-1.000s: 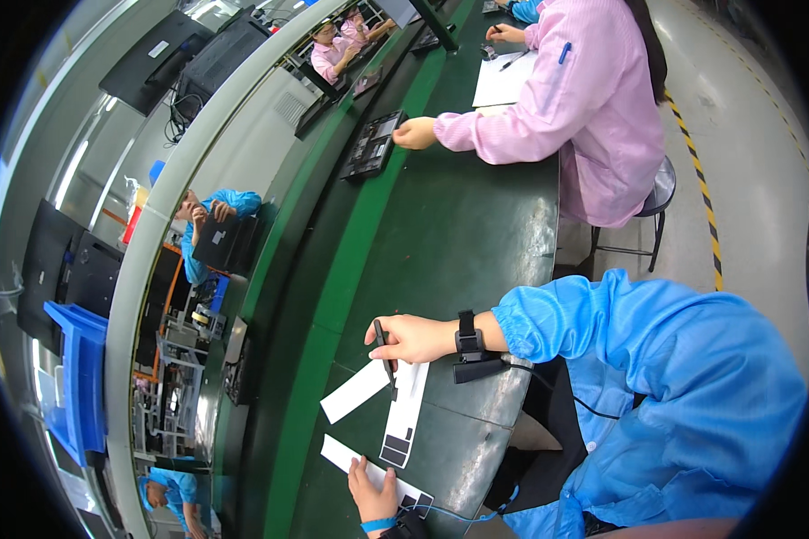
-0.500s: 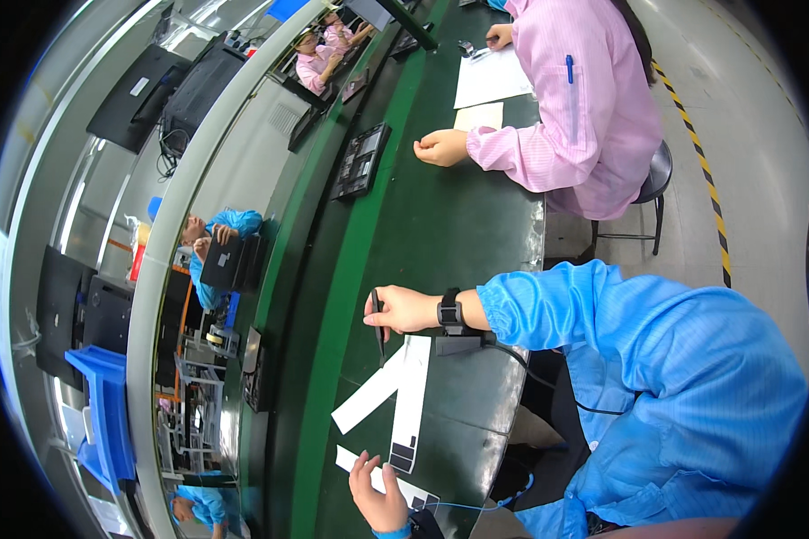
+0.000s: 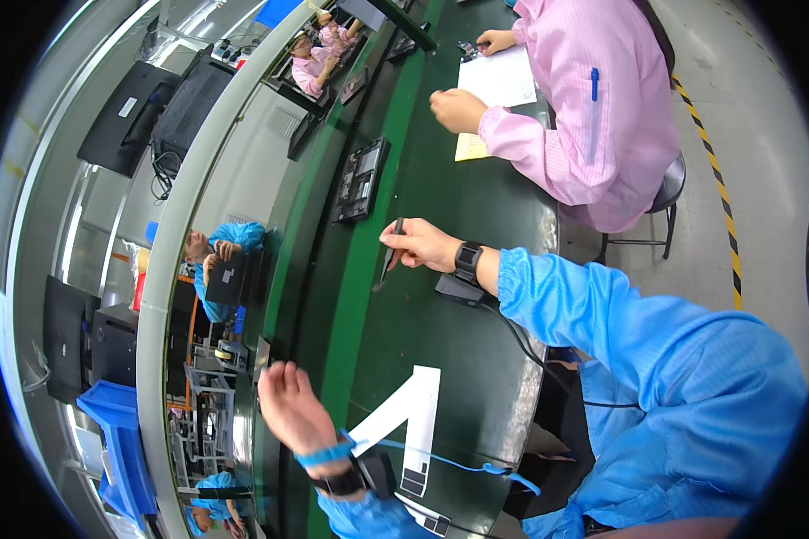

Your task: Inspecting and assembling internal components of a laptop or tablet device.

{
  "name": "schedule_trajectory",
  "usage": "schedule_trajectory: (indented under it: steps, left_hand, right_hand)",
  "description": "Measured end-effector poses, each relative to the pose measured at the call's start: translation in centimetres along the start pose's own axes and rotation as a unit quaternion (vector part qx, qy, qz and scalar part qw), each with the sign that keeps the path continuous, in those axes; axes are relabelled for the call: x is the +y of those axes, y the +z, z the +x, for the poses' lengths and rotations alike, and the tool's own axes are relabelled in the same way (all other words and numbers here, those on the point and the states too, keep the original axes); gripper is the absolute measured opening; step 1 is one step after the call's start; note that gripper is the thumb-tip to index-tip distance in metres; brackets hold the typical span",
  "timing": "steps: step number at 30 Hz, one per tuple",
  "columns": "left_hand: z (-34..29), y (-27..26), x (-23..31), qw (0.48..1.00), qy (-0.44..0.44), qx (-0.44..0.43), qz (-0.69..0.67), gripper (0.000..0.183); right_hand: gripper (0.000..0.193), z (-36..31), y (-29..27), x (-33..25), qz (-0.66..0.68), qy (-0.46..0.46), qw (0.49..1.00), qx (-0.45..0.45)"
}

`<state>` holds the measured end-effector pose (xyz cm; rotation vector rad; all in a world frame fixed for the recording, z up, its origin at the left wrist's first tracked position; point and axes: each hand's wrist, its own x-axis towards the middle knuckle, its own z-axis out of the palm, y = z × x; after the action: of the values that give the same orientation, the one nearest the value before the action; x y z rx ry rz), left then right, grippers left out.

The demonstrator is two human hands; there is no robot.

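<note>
My right hand (image 3: 418,244) pinches a pair of dark tweezers (image 3: 393,256) above the green bench. At their lower tip is a small greyish patch that I cannot make out. My left hand (image 3: 292,404), slightly blurred, reaches across the bench with fingers outstretched and nothing visible in it. Its fingertips are close to a dark, flat device (image 3: 262,353), partly covered by the hand; whether they touch is unclear. White strips lie in front of me: an upright strip (image 3: 422,413) with black rectangles at its near end, and a slanted strip (image 3: 382,411) meeting it. My left forearm partly hides another strip (image 3: 430,516).
A black open-framed laptop-like part (image 3: 360,180) lies on the green line (image 3: 355,296). To the right, a person in pink (image 3: 593,99) sits by papers (image 3: 499,79). A cable runs from a black box (image 3: 459,289) by my right wrist. A blue strap trails from my left wrist.
My right hand has moved away from the strips toward the far end with the tweezers. My left hand has left the near strip and stretched left across the bench. The neighbour's hand has shifted.
</note>
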<state>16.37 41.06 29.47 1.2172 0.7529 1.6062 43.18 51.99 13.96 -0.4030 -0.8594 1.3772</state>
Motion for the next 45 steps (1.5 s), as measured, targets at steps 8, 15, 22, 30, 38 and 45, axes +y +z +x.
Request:
schedule_trajectory:
  steps: [8,15,22,30,38,45]
  left_hand:
    - [15.6,2.2,-15.1,0.945,-0.121,-0.099,0.286,0.022]
    - [27.0,4.1,-27.6,0.906,-0.313,-0.043,0.283,0.056]
    - [30.4,6.8,-36.4,0.854,-0.321,0.051,0.406,0.052]
    - [30.8,3.2,-32.2,0.919,-0.385,0.006,0.086,0.032]
    - [22.4,-1.3,-9.2,0.948,-0.215,0.015,0.235,0.018]
    - [1.2,-10.7,12.0,0.947,-0.130,0.105,0.275,0.028]
  right_hand:
    - [0.016,-1.0,-2.7,0.5,0.153,0.037,0.987,0.001]
    - [0.015,-0.9,-2.7,1.7,0.225,0.087,0.970,0.006]
    - [0.016,-0.2,-3.3,2.3,0.240,0.084,0.967,0.002]
    - [0.016,-0.4,-4.1,2.1,0.273,0.076,0.959,0.008]
    - [0.020,0.2,-6.3,1.3,0.323,0.069,0.944,-0.003]
    - [0.019,1.0,-4.8,0.9,0.331,0.067,0.941,0.032]
